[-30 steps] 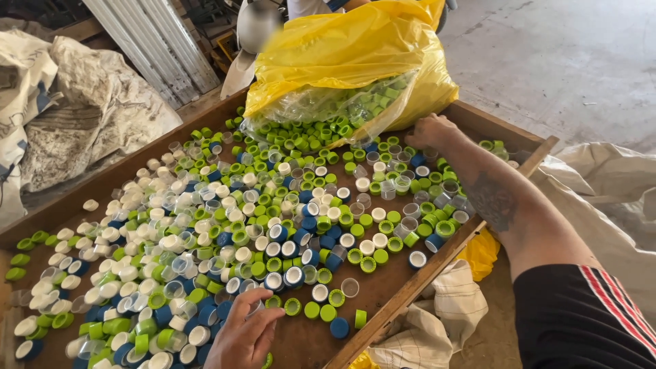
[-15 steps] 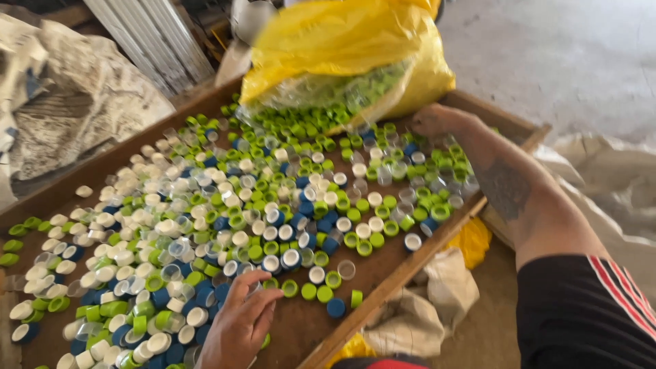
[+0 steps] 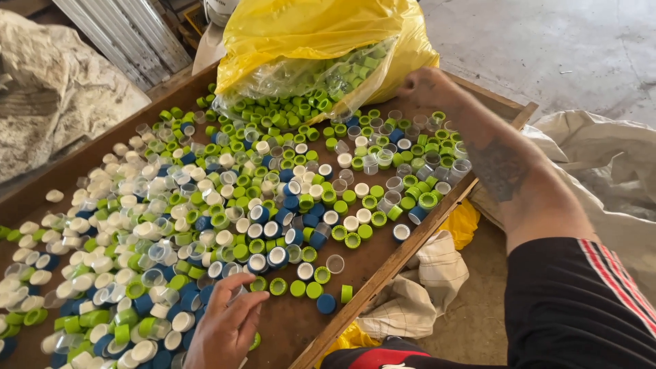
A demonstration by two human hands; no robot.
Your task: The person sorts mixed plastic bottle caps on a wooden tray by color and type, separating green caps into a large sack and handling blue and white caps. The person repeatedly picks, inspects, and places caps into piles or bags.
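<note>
Resting on bottle caps (image 3: 205,225) spread across a wooden tray (image 3: 383,273), the left hand (image 3: 222,328) lies near, fingers loosely spread, holding nothing. Far off, the right hand (image 3: 424,85) grips a yellow bag (image 3: 307,34), soft, probably light.

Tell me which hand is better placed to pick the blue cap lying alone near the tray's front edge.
Left. The left hand rests on the caps just beside the blue cap, fingers spread. The right hand is far across the wooden tray, up against the yellow bag.
</note>
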